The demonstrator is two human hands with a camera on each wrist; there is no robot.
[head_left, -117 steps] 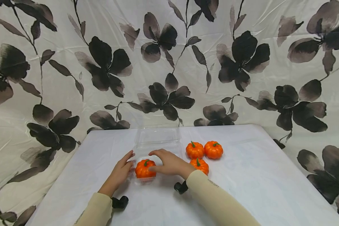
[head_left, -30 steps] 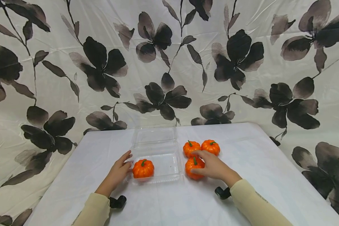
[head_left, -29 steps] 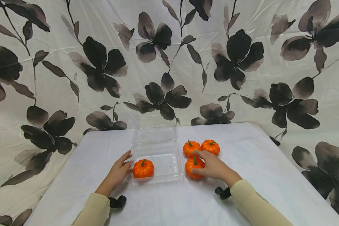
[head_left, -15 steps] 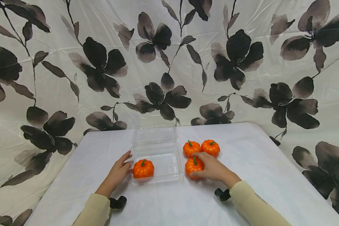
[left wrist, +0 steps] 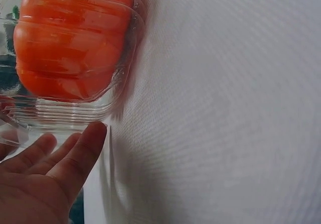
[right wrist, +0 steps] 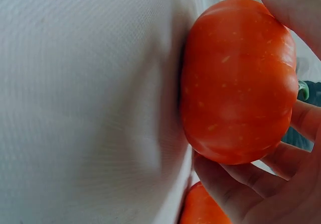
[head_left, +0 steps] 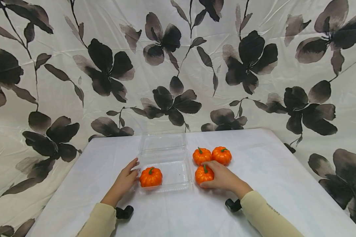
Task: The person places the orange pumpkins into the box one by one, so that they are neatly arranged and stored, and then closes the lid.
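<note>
Our right hand (head_left: 220, 177) grips an orange pumpkin (head_left: 202, 175)
Our left hand (head_left: 124, 181), outstretched, touches the clear box (head_left: 176, 171) at nine o'clock.

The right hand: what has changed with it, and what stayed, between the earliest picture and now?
The right hand has left the pumpkin in the clear container, moved right, and now grips the nearest loose pumpkin. The left hand, the container and the two back pumpkins stayed in place.

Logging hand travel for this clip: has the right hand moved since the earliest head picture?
Yes. Judged against the clear box, the right hand has gone rightward, from over it to the front pumpkin beside it.
</note>
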